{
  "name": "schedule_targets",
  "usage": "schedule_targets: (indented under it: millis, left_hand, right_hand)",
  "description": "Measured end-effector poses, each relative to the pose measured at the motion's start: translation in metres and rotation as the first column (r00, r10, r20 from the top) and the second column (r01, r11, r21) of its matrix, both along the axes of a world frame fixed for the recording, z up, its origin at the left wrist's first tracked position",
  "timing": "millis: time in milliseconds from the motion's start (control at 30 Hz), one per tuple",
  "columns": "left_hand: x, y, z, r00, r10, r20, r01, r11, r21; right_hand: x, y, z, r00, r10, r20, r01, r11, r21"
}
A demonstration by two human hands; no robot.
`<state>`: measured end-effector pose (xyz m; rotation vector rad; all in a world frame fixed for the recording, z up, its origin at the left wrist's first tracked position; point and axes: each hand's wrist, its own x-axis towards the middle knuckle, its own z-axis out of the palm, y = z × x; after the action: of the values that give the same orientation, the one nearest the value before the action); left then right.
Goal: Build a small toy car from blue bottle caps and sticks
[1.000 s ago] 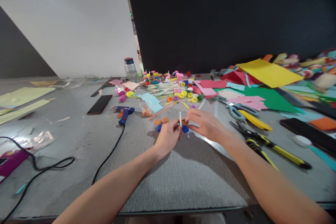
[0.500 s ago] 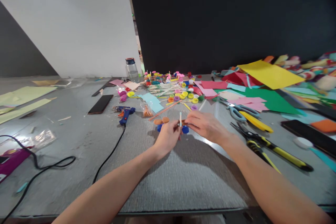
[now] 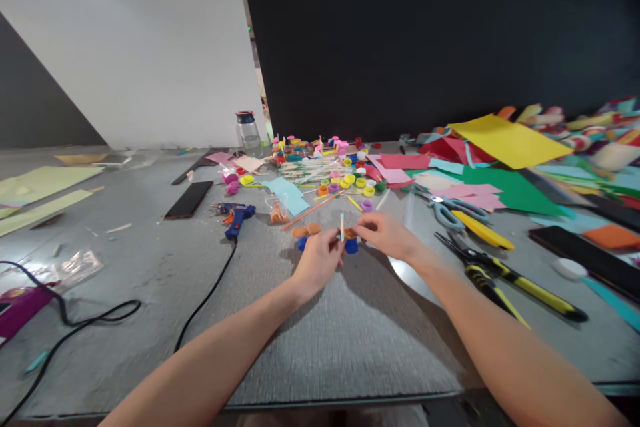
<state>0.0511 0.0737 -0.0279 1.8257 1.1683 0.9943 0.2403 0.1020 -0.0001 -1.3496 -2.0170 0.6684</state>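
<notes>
My left hand [image 3: 320, 257] is closed around the middle of a small craft piece, its fingers hiding most of it. Out of its left side stick round orange-brown discs [image 3: 313, 228] above a blue cap [image 3: 303, 243]. On the right side another orange-brown disc [image 3: 349, 233] sits over a second blue cap [image 3: 352, 247]. A thin pale stick [image 3: 342, 225] stands upright by the left fingertips. My right hand [image 3: 387, 235] has its thumb and fingers drawn together at the right disc's edge; whether they grip anything is hidden.
A blue glue gun [image 3: 240, 219] with a black cord lies left of my hands, near a phone [image 3: 189, 200]. Bottle caps [image 3: 347, 181] and sticks spread behind. Pliers [image 3: 500, 267], scissors [image 3: 453, 210] and a yellow cutter [image 3: 484, 231] lie right, before coloured paper [image 3: 510, 140].
My right fingers have drawn slightly right, uncovering the right disc they were covering. The left hand keeps its hold on the craft piece, nearly still.
</notes>
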Motion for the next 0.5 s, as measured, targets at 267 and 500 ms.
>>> schedule_targets:
  millis: [267, 500]
  left_hand:
    - [0.0008, -0.0006, 0.0029, 1.000, 0.005, -0.004, -0.005, 0.999, 0.037]
    - [0.0017, -0.0018, 0.0038, 1.000, 0.015, -0.003, -0.015, 0.999, 0.036]
  right_hand:
    - [-0.0048, -0.0054, 0.0055, 1.000, -0.001, -0.004, 0.001, 1.000, 0.011]
    - [-0.0076, -0.0014, 0.0031, 0.998, 0.030, -0.047, -0.033, 0.998, -0.054]
